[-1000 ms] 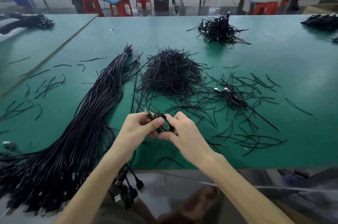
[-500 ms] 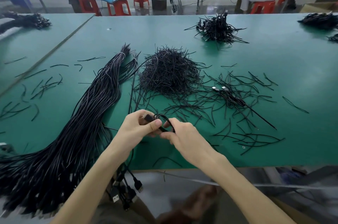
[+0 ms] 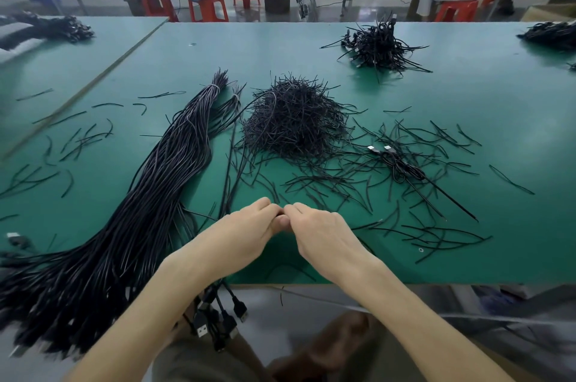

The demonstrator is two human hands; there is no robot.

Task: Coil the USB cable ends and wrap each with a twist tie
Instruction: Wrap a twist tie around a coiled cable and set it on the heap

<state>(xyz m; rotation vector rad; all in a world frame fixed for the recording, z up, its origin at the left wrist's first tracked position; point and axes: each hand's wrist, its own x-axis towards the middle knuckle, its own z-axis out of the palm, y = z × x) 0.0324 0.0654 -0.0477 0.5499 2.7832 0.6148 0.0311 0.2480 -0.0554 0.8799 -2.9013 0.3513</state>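
My left hand [image 3: 243, 235] and my right hand [image 3: 321, 235] meet knuckle to knuckle above the near part of the green table [image 3: 486, 94], backs turned up and fingers curled downward. The coiled cable end they grip is hidden under the fingers. A thin black cable strand [image 3: 232, 163] runs from under my left hand toward the far end of the long bundle of USB cables [image 3: 149, 210]. A heap of black twist ties [image 3: 293, 123] lies just beyond my hands.
Loose twist ties [image 3: 436, 235] are scattered right of my hands. Two cables with silver plugs [image 3: 396, 163] lie at right centre. A pile of tied cables [image 3: 378, 45] sits farther back. USB plugs [image 3: 215, 316] hang over the near edge. A person sits at the far bench.
My hands rolled over and closed together, so the small coil seen between the fingers before is now covered. The hands stayed in the same spot.
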